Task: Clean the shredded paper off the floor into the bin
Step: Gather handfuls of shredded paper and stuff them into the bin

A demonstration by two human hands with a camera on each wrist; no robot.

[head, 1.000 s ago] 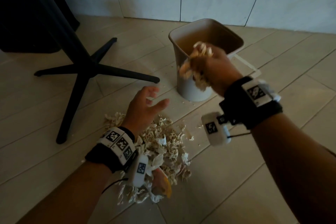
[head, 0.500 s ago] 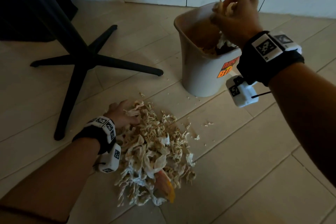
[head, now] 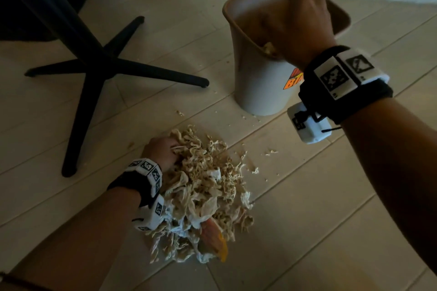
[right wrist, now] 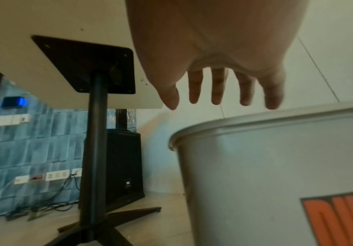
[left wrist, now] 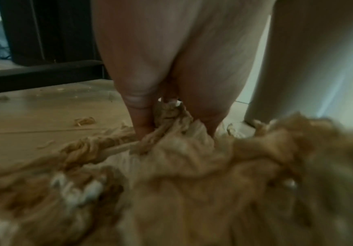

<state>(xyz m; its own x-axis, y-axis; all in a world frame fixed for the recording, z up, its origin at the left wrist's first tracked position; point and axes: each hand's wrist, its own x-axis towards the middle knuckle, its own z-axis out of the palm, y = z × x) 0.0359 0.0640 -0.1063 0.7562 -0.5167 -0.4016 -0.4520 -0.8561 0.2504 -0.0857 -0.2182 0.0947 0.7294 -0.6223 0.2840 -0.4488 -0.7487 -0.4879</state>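
A heap of shredded paper lies on the floor, under and just right of the left hand, with stray bits scattered toward the bin beyond it. The left hand digs into the far-left edge of the heap, its fingers curled down and pinching a twist of strips. The right hand hangs over the bin's mouth, palm down, fingers spread and holding nothing; a little paper shows inside the bin below it. The step in hand appears to be scooping the next handful; the lift that follows likely calls for a firm gather so loose strips do not trail off between heap and bin. A black table base stands well left of the bin.
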